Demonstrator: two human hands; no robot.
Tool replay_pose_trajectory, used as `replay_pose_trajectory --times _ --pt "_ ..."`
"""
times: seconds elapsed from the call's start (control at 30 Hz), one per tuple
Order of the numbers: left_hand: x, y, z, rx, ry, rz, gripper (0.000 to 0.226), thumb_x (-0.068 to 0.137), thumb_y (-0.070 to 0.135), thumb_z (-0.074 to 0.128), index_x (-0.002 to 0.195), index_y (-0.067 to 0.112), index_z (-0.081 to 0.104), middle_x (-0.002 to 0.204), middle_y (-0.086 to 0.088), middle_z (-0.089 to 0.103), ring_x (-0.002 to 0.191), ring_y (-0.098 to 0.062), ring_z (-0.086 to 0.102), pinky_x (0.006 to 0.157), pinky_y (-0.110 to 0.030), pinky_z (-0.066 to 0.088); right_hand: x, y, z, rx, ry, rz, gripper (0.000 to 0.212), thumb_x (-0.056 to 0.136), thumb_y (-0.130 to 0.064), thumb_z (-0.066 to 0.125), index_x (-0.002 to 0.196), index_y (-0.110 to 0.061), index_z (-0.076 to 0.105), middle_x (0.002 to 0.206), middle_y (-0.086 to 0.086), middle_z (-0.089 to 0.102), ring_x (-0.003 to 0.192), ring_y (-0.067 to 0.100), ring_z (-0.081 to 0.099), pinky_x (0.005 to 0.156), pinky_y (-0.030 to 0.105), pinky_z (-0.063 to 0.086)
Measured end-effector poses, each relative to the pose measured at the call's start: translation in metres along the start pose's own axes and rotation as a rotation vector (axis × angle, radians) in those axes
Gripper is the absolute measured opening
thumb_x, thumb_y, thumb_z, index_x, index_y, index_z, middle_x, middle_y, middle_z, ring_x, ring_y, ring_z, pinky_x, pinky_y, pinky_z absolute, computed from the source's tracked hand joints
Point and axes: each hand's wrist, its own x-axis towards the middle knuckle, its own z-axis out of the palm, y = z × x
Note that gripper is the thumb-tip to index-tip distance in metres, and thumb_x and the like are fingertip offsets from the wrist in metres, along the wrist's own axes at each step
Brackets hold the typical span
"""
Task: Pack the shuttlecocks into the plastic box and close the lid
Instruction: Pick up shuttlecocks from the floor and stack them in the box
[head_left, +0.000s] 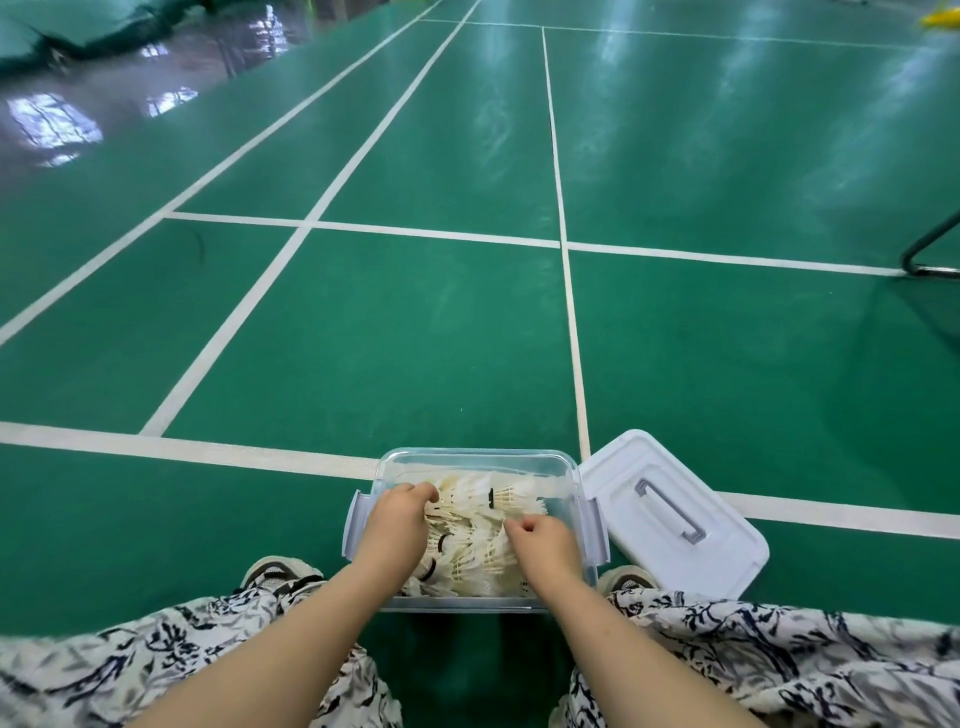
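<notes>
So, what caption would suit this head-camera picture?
Left hand and right hand among shuttlecocks in the clear box, white lid beside it.

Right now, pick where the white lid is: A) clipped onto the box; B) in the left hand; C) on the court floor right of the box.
C: the white lid lies handle-up on the green floor beside the open clear plastic box of shuttlecocks.

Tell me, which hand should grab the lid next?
Probably the right hand: the lid lies on the floor just right of the box, nearest that hand. The left hand is over the box's other side.
</notes>
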Motion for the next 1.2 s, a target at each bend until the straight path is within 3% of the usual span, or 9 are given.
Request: replay_pose_trajectory --times 0.1,0.23,0.4,0.63,0.73,0.8,0.97,1.07,1.2 --pt "0.003 0.004 -0.004 -0.017 0.032 -0.001 0.04 0.088 -0.003 0.037 0.117 0.015 0.059 0.111 -0.008 0.062 0.092 -0.022 0.052 0.069 -0.025 0.033 -0.001 -0.002 -0.003 0.056 0.042 0.018 0.042 0.086 -0.025 0.05 0.046 -0.017 0.042 0.049 -0.004 0.043 0.052 0.014 0.039 0.051 0.026 0.03" --pt "0.003 0.009 -0.007 -0.027 0.035 0.01 0.04 0.089 -0.003 0.037 0.117 0.015 0.058 0.111 -0.007 0.061 0.084 -0.016 0.043 0.068 -0.024 0.031 -0.009 -0.001 0.004 0.023 -0.15 0.033 0.034 0.082 -0.024 0.049 0.049 -0.019 0.05 0.053 -0.002 0.053 0.053 0.016 0.052 0.057 0.024 0.042" --pt "0.0 0.013 -0.005 -0.044 0.01 0.062 0.039 0.087 -0.003 0.04 0.116 0.013 0.059 0.106 -0.007 0.061 0.083 -0.015 0.044 0.069 -0.023 0.032 -0.007 -0.003 0.003 -0.127 -0.204 0.001 0.035 0.078 -0.026 0.051 0.045 -0.016 0.043 0.05 -0.002 0.045 0.056 0.019 0.044 0.056 0.028 0.035" --pt "-0.002 0.03 -0.008 -0.032 -0.06 0.204 0.035 0.089 0.0 0.045 0.119 0.012 0.057 0.112 -0.008 0.06 0.098 -0.019 0.052 0.078 -0.022 0.037 -0.006 -0.021 -0.018 -0.01 0.021 -0.19 0.007 0.08 -0.026 0.054 0.086 -0.029 0.055 0.087 -0.009 0.055 0.078 0.015 0.054 0.066 0.028 0.043" --pt "-0.005 0.046 -0.011 -0.047 -0.103 0.328 0.038 0.084 -0.003 0.048 0.117 0.011 0.06 0.118 -0.006 0.061 0.109 -0.023 0.054 0.089 -0.026 0.041 -0.006 -0.041 -0.022 0.209 -0.2 -0.273 0.049 0.076 0.001 0.054 0.117 -0.027 0.058 0.108 -0.004 0.052 0.092 0.013 0.053 0.081 0.026 0.046" --pt "-0.006 0.054 -0.013 -0.105 -0.112 0.369 0.037 0.078 -0.005 0.048 0.108 0.01 0.063 0.115 -0.006 0.062 0.107 -0.023 0.055 0.089 -0.03 0.045 -0.008 -0.049 -0.027 0.277 -0.324 -0.294 0.053 0.075 0.012 0.051 0.12 -0.015 0.057 0.109 0.0 0.054 0.098 0.013 0.051 0.081 0.022 0.044" --pt "-0.006 0.059 -0.017 0.006 -0.165 0.418 0.029 0.08 -0.003 0.049 0.107 0.007 0.057 0.106 -0.01 0.054 0.1 -0.026 0.052 0.08 -0.029 0.039 -0.002 -0.04 -0.04 0.137 -0.462 -0.275 0.025 0.08 -0.001 0.066 0.099 -0.016 0.062 0.102 0.0 0.059 0.098 0.014 0.053 0.094 0.032 0.045" --pt "-0.007 0.057 -0.015 -0.006 -0.162 0.431 0.022 0.084 0.002 0.052 0.105 0.007 0.057 0.096 -0.001 0.046 0.094 -0.023 0.051 0.073 -0.024 0.034 -0.001 -0.036 -0.041 0.063 -0.417 -0.28 0.014 0.08 -0.011 0.071 0.078 -0.021 0.061 0.098 -0.001 0.06 0.094 0.014 0.054 0.086 0.027 0.042" --pt "-0.009 0.052 -0.02 -0.046 -0.076 0.388 0.025 0.088 0.015 0.058 0.113 0.012 0.055 0.11 -0.002 0.054 0.102 -0.02 0.053 0.083 -0.028 0.04 0.007 -0.031 -0.047 -0.014 -0.37 -0.227 0.023 0.078 -0.018 0.073 0.064 -0.023 0.055 0.081 -0.004 0.055 0.077 0.013 0.052 0.07 0.024 0.041"
